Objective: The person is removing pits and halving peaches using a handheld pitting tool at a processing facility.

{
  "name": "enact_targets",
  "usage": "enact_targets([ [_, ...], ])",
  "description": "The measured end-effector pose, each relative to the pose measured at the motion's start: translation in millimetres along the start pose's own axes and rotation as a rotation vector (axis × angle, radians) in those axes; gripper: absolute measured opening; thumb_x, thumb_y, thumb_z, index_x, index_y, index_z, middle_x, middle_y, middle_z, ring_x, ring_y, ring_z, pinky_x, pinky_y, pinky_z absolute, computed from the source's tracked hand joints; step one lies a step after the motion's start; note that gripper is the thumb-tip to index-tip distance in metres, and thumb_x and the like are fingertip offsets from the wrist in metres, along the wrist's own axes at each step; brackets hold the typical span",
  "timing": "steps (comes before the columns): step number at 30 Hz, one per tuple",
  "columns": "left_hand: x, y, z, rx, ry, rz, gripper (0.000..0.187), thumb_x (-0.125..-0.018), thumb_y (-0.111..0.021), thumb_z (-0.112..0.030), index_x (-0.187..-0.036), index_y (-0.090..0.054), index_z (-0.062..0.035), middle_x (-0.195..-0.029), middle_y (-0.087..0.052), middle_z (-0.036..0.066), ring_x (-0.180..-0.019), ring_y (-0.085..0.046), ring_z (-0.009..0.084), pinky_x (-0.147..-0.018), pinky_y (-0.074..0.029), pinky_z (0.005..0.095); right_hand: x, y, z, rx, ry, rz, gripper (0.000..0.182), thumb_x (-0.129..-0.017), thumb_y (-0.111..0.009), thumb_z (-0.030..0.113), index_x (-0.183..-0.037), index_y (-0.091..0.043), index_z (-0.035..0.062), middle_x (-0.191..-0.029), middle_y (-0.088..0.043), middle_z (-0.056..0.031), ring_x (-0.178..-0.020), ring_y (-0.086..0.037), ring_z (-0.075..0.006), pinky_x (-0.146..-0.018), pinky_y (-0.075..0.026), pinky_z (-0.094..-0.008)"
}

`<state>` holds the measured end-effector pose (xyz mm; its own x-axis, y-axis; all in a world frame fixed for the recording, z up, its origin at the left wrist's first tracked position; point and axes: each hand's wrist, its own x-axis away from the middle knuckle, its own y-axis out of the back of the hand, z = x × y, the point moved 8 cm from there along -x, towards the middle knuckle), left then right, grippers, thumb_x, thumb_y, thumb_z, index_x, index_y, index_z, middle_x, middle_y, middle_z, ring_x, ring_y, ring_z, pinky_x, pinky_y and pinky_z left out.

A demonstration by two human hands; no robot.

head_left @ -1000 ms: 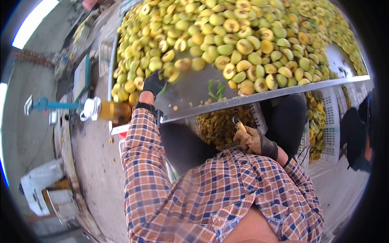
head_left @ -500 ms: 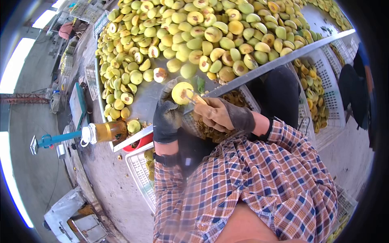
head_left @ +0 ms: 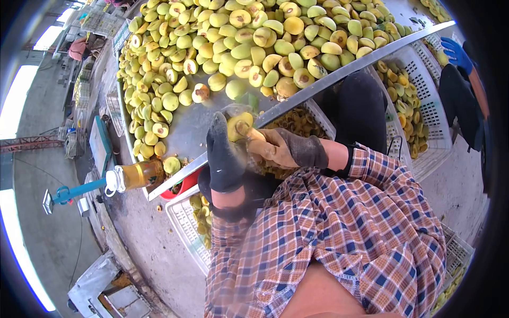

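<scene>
In a dark glove, my left hand (head_left: 225, 159) is closed around a yellow-green peach half (head_left: 233, 129), its cut face turned toward my right hand. My right hand (head_left: 281, 148), in a brown-grey glove, grips a small pitting tool (head_left: 256, 135) by its pale handle. The tool's tip meets the brown middle of the fruit; the fingers and blur partly hide the contact. Both hands are over the near edge of a metal table (head_left: 193, 127). On it lies a large pile of peach halves (head_left: 244, 50), many showing brown centres.
A white crate of fruit pieces (head_left: 405, 111) stands at right, another crate (head_left: 185, 220) at lower left. Below my hands are brownish scraps (head_left: 302, 124). A jar of amber liquid (head_left: 138, 176) sits at the table's left corner, above a red bowl (head_left: 185, 185). A co-worker's blue-gloved hand (head_left: 457, 54) shows at right.
My left hand has turned and tilted the peach half toward my right hand. The pitting tool's metal shaft, visible before, is now mostly hidden against the fruit. The blue-gloved hand has come into view.
</scene>
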<state>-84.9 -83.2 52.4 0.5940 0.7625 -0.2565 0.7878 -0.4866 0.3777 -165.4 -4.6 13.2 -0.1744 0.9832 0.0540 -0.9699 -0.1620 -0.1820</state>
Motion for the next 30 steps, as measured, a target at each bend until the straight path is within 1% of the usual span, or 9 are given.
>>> enact_targets([
  [5,1.0,-4.3,2.3,0.338,0.141,-0.104,0.045,-0.106,-0.034,-0.041,-0.112,-0.058,-0.0024,-0.109,-0.065,0.013,-0.101,-0.062,0.0242,-0.090,-0.050,0.0361,-3.2,0.4,-9.0,0.057,-0.044,-0.031,0.034,-0.098,-0.050,0.033,-0.100,-0.059,0.0002,-0.081,-0.061,-0.0069,-0.081,-0.057,-0.0168,-0.076,-0.047,-0.0322],
  [8,-3.4,-13.1,-7.9,0.338,0.083,-0.142,0.046,-0.106,-0.034,-0.042,-0.094,-0.059,-0.0054,-0.100,-0.064,0.013,-0.094,-0.062,0.0246,-0.086,-0.049,0.0370,-5.3,2.3,-18.0,0.056,0.244,-0.065,0.035,-0.100,-0.048,0.034,-0.098,-0.060,0.0017,-0.073,-0.059,-0.0052,-0.065,-0.056,-0.0148,-0.061,-0.046,-0.0291],
  [11,4.9,-6.6,45.2,0.158,-0.029,-0.093,0.032,-0.105,-0.039,-0.031,-0.095,-0.056,-0.0048,-0.089,-0.062,0.010,-0.081,-0.061,0.0258,-0.078,-0.050,0.0405,8.5,-15.1,-44.8,-0.313,-0.100,0.139,0.038,-0.101,-0.048,0.038,-0.094,-0.061,0.0036,-0.061,-0.052,-0.0013,-0.047,-0.045,-0.0105,-0.042,-0.034,-0.0255],
  [14,1.9,-38.3,10.6,1.222,0.275,0.184,0.010,-0.101,-0.048,-0.015,-0.097,-0.050,-0.0061,-0.073,-0.050,0.005,-0.070,-0.057,0.0247,-0.069,-0.050,0.0413,33.3,-35.7,-25.1,-0.810,-0.287,0.375,0.042,-0.101,-0.049,0.044,-0.090,-0.061,0.0053,-0.051,-0.042,0.0030,-0.034,-0.031,-0.0058,-0.032,-0.019,-0.0231],
  [19,8.0,-43.0,31.1,0.359,0.402,0.488,0.018,-0.100,-0.051,-0.018,-0.095,-0.062,-0.0062,-0.082,-0.060,0.009,-0.076,-0.060,0.0278,-0.075,-0.050,0.0383,58.7,-51.0,-47.4,-0.864,-0.629,0.549,0.043,-0.100,-0.052,0.045,-0.089,-0.061,0.0041,-0.051,-0.037,0.0054,-0.035,-0.028,-0.0045,-0.032,-0.019,-0.0222],
  [21,3.8,-26.9,-4.5,-0.391,-0.612,0.479,0.025,-0.094,-0.058,-0.011,-0.116,-0.063,-0.0008,-0.097,-0.068,0.013,-0.088,-0.065,0.0269,-0.081,-0.051,0.0329,52.8,-38.5,-62.2,-0.864,-0.527,0.501,0.038,-0.099,-0.055,0.035,-0.105,-0.058,-0.0025,-0.059,-0.046,-0.0008,-0.040,-0.039,-0.0081,-0.035,-0.028,-0.0240],
  [24,-51.6,2.2,18.5,-0.060,-0.056,0.345,0.030,-0.091,-0.061,-0.012,-0.120,-0.061,-0.0012,-0.104,-0.068,0.016,-0.094,-0.066,0.0286,-0.084,-0.052,0.0349,45.0,11.3,-41.4,-0.114,-0.337,0.056,0.032,-0.101,-0.052,0.029,-0.111,-0.058,-0.0002,-0.070,-0.052,-0.0009,-0.048,-0.048,-0.0083,-0.045,-0.038,-0.0169],
  [28,-113.7,6.7,75.0,-0.671,-0.094,0.249,0.035,-0.086,-0.069,-0.026,-0.118,-0.065,-0.0119,-0.107,-0.069,0.017,-0.095,-0.066,0.0368,-0.086,-0.052,0.0427,35.3,40.8,-136.2,-0.698,-0.377,-0.021,0.040,-0.102,-0.049,0.035,-0.125,-0.050,0.0029,-0.094,-0.059,-0.0049,-0.071,-0.057,-0.0091,-0.061,-0.048,-0.0189],
  [30,-121.7,-6.1,100.0,-0.929,0.084,0.339,0.037,-0.083,-0.071,-0.027,-0.117,-0.065,-0.0149,-0.108,-0.069,0.017,-0.096,-0.066,0.0368,-0.087,-0.052,0.0421,32.4,44.5,-140.5,-0.342,-0.320,-0.081,0.043,-0.099,-0.055,0.035,-0.126,-0.055,0.0019,-0.092,-0.062,-0.0047,-0.072,-0.057,-0.0094,-0.061,-0.048,-0.0248],
])
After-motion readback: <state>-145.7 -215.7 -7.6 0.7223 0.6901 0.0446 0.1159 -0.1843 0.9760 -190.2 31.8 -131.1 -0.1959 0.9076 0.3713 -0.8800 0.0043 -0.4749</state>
